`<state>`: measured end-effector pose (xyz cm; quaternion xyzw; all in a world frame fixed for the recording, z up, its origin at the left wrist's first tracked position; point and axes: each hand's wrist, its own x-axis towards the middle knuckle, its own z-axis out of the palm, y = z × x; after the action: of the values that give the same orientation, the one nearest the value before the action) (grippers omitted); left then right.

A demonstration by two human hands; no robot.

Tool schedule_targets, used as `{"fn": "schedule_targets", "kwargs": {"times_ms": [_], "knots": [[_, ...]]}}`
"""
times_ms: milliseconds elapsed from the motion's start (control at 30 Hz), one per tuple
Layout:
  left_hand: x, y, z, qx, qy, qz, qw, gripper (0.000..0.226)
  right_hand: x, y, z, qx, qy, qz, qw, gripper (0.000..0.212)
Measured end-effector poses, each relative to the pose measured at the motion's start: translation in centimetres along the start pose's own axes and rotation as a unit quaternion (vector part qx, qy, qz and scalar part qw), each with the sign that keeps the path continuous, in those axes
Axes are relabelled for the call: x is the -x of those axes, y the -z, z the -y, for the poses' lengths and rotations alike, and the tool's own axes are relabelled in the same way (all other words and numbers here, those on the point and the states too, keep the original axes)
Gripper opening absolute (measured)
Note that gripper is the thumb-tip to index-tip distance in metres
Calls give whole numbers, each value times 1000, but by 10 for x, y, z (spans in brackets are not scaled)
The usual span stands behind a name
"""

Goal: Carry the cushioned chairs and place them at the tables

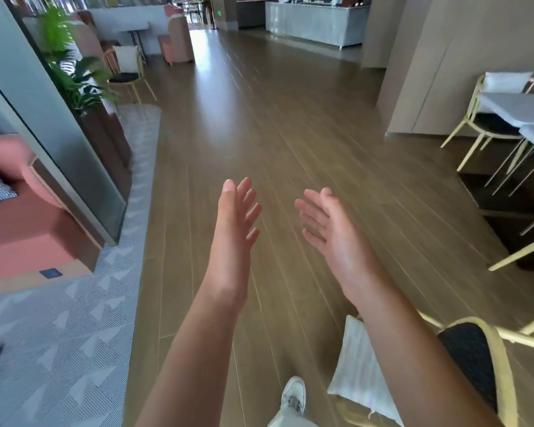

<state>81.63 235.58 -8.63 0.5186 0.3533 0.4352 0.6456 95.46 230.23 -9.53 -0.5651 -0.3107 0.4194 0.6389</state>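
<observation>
A patterned carpet [74,318] borders the wide wooden floor [275,124], which runs bare ahead between the planter [105,131] and the grey table [518,109]. The left hand [233,223] and right hand [330,223] hover with fingers spread, each grip holding nothing. A yellow-framed chair [481,365] with dark seat and pale cushion [358,374] stands at lower right, under the right forearm.

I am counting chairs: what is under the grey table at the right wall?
Under the grey table stands a yellow-framed chair with a dark seat, beside thin metal legs. The tabletop covers most of the seat.
</observation>
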Motion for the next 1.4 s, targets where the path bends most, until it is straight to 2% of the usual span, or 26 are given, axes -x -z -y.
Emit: {"fn": "schedule_targets", "kwargs": {"times_ms": [100, 367, 600, 767, 967, 1133, 1233, 1400], "knots": [[-40, 2, 0, -8, 6, 11, 1000, 76, -40, -8, -1, -9, -7, -14, 1000, 56], [-155, 21, -16, -41, 3, 2, 999, 75, -160, -46, 14, -21, 6, -2, 1000, 54], [-228, 10, -23, -44, 4, 48, 998, 76, -215, -49, 27, -18, 19, -34, 999, 53], [-276, -12, -19, -40, 20, 128, 991, 79, -246, -32, 33, -7, 24, -121, 992, 44], [-333, -35, -14, -39, 40, 254, 966, 87, -274, -18, 40, -20, 25, -224, 974, 48], [-367, -47, -9, -49, 43, 367, 928, 97, -278, -21, 37, -43, 42, -311, 948, 49], [-377, -57, -2, -49, 61, 421, 903, 88, -270, -25, 27, -57, 62, -347, 934, 66], [-369, -72, 8, -43, 83, 498, 862, 80, -243, -22, 19, -36, 71, -447, 891, 59]]}}
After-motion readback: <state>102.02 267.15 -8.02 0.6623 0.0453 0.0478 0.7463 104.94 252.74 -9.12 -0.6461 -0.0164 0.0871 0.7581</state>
